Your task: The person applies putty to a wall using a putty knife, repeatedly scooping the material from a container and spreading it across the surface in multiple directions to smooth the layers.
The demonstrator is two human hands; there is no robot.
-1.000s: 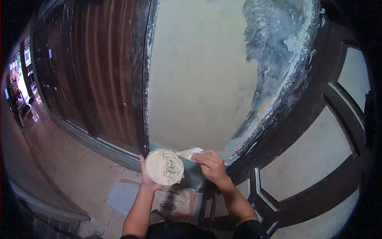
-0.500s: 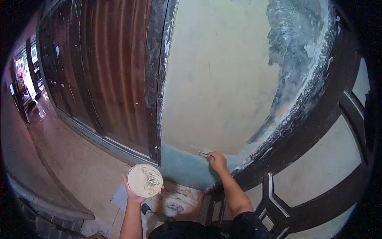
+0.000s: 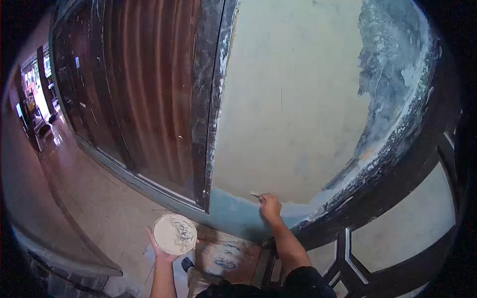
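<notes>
My left hand (image 3: 162, 252) cups a round tub (image 3: 175, 234) from below, with the fingers around its side. Cream-coloured paste fills the tub, smooth on one side and scraped into ridges on the other. In my closed right hand (image 3: 270, 207) is a small putty knife (image 3: 257, 196), its blade pointing up and left. The blade is right at the lower part of the wall (image 3: 288, 124), where the cream coat meets a blue-green band (image 3: 231, 207) in an uneven line. Most of the knife's handle is hidden by my fingers.
Left of the wall stands a dark-framed door or panel (image 3: 154, 99) with reddish-brown curtain-like folds. A grey-white, rough patch (image 3: 392, 64) runs down the wall's right side. Dark curved woodwork with pale panels (image 3: 407, 223) is at right. Paint-stained sheeting (image 3: 228, 258) lies on the floor.
The view has shifted, so the wall appears farther right. My right hand has moved slightly left along the wall, with the blade tilted up more. The tub has moved a little left and down.
</notes>
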